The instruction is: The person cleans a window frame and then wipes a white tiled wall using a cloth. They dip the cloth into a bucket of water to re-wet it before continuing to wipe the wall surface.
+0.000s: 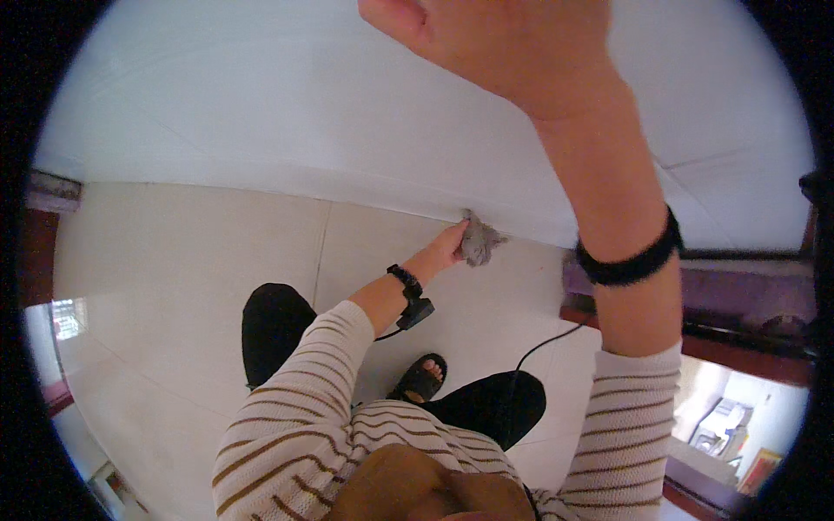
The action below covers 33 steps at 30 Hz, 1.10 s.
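Observation:
A crumpled grey cloth (479, 242) is gripped in my left hand (451, 243), low down where the white wall (313, 111) meets the tiled floor (260, 234). The cloth lies against the foot of the wall and partly on the floor. My right hand (515, 45) is raised near the camera, in front of the wall. Its fingers are mostly cut off by the top of the picture, and whether it touches the wall cannot be seen. A black band sits on each wrist, and the left one carries a small black device (416, 314).
Two black-trousered knees (277, 329) and a foot in a dark sandal (420, 378) are below. A thin black cable (544, 345) runs beside the right knee. Purple and dark-red structures stand at the right (736, 299) and far left (45, 221), with bright areas beyond them.

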Each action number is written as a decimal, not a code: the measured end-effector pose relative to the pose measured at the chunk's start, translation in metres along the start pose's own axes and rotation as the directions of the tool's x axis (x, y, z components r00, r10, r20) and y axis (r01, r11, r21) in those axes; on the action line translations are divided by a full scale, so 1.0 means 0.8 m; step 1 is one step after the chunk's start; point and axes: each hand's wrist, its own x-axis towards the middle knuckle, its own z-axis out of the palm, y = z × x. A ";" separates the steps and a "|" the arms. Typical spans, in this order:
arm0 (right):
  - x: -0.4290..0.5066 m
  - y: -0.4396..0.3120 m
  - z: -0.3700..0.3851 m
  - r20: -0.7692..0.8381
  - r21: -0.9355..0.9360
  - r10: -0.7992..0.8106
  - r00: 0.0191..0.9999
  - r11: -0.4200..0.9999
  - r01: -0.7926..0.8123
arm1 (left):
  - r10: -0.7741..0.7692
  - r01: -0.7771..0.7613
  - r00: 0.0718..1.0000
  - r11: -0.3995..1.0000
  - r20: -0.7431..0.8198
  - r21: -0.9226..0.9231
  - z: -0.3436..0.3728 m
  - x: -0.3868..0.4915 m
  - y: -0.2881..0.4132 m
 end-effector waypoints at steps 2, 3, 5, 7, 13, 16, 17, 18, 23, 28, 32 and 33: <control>-0.012 -0.007 -0.011 0.008 0.088 0.104 0.995 0.991 -0.104 | 0.061 -0.077 0.996 0.947 0.063 0.313 0.033 -0.066 0.027; -0.024 -0.016 -0.015 0.020 0.174 0.190 0.981 0.966 -0.191 | 0.061 -0.093 0.995 0.885 0.084 0.456 0.049 -0.102 0.043; -0.065 -0.070 -0.051 0.113 0.327 0.444 0.889 0.828 -0.455 | 0.264 -0.290 0.957 0.827 0.122 0.482 0.084 -0.163 0.072; -0.116 -0.139 -0.072 0.165 0.315 0.698 0.697 0.632 -0.708 | 0.481 -0.513 0.855 0.724 0.197 0.462 0.109 -0.216 0.091; -0.243 -0.357 -0.042 0.564 0.525 0.772 -0.292 -0.608 -0.596 | 0.466 -0.289 0.885 0.597 -0.030 0.748 0.127 -0.258 0.151; -0.284 -0.375 -0.020 0.765 0.501 0.457 -0.455 -0.865 -0.027 | 0.247 -0.112 0.969 0.537 -0.029 0.836 0.140 -0.256 0.178; -0.299 -0.372 -0.017 0.799 0.511 0.407 -0.442 -0.847 0.144 | 0.265 -0.089 0.964 0.240 0.023 0.967 0.149 -0.263 0.188; -0.318 -0.364 -0.021 0.719 0.507 0.566 -0.403 -0.824 -0.253 | 0.259 -0.029 0.965 -0.065 0.045 0.997 0.162 -0.276 0.195; -0.428 -0.315 -0.078 0.323 0.769 0.549 -0.771 -0.627 -0.125 | 0.333 -0.079 0.458 -0.908 0.824 0.411 0.268 -0.409 0.256; -0.579 -0.180 -0.130 -0.508 0.457 0.640 -0.576 -0.366 -0.811 | -0.188 0.513 -0.007 -0.844 0.982 -0.158 0.364 -0.462 0.355; -0.620 -0.217 -0.044 -0.630 -0.091 0.680 -0.374 -0.544 -0.834 | -0.279 0.702 0.109 -0.658 0.954 -0.272 0.383 -0.440 0.384; -0.605 -0.252 -0.008 -0.597 -0.063 0.645 -0.478 -0.631 -0.773 | -0.296 0.699 0.108 -0.656 0.949 -0.285 0.386 -0.437 0.381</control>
